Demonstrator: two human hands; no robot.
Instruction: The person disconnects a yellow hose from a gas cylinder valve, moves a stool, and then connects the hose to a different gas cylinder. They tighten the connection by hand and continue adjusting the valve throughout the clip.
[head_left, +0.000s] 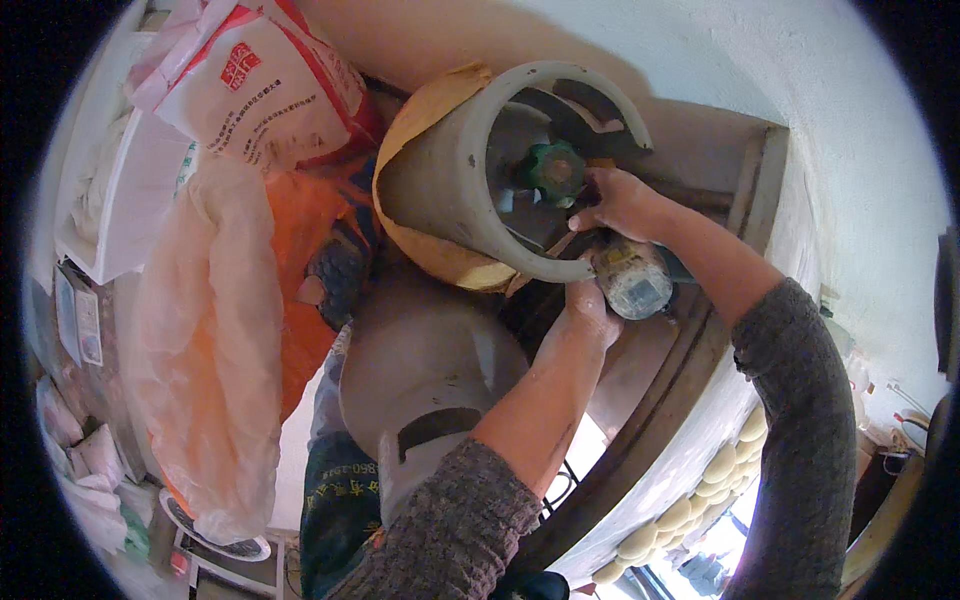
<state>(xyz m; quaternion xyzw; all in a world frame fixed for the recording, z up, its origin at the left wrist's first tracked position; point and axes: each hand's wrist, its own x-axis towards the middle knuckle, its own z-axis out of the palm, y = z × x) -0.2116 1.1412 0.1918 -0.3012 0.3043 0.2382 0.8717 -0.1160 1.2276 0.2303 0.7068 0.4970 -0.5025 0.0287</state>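
Note:
A grey gas cylinder (435, 165) with torn yellowish wrapping lies tilted, its round collar towards the right. Inside the collar sits a green valve handwheel (556, 172). My right hand (619, 202) reaches through the collar's opening beside the valve, thumb and forefinger apart; whether they grip a fitting is unclear. My left hand (592, 304) is curled against a dirty, rounded metal fitting, apparently a gas regulator (637, 281), with a small window on its end; its fingers are mostly hidden behind it. Below lies a second grey gas cylinder (435, 360).
A white and red printed sack (262, 97) and a translucent plastic bag (210, 337) stand left, near orange plastic (300, 247). A wooden frame (675, 375) runs along the right beside a pale wall (847, 82). Round pale objects (675, 514) line the lower right.

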